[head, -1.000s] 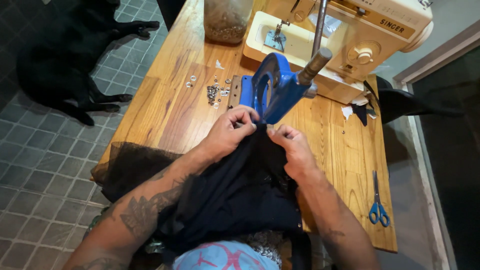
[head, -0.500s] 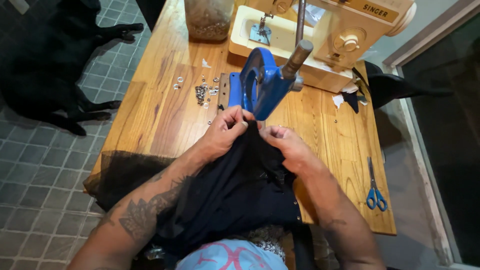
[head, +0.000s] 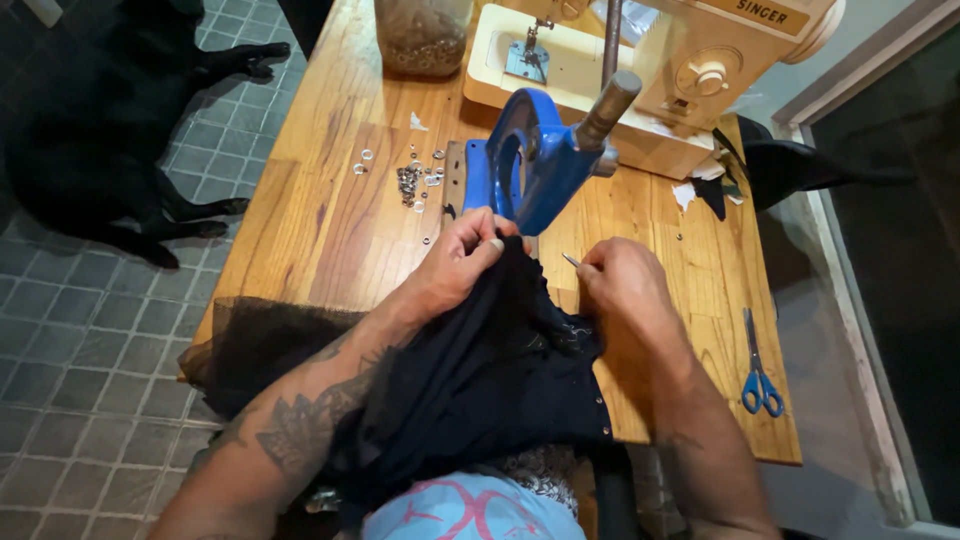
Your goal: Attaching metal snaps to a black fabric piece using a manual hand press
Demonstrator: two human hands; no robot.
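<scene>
One black garment [head: 480, 370] drapes off the tabletop [head: 330, 220] edge; your left hand [head: 455, 262] pinches its top, fingers clamped. Your right hand [head: 622, 285] grips what seems a thin pin. One blue press [head: 530, 165], one scissors [head: 758, 372].

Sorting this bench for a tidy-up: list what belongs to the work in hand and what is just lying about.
In use:
left hand gripping the black fabric
right hand holding a thin metal tool
blue hand press
loose eyelets

Lying about:
blue scissors
sewing machine
jar
black dog on the floor
</scene>
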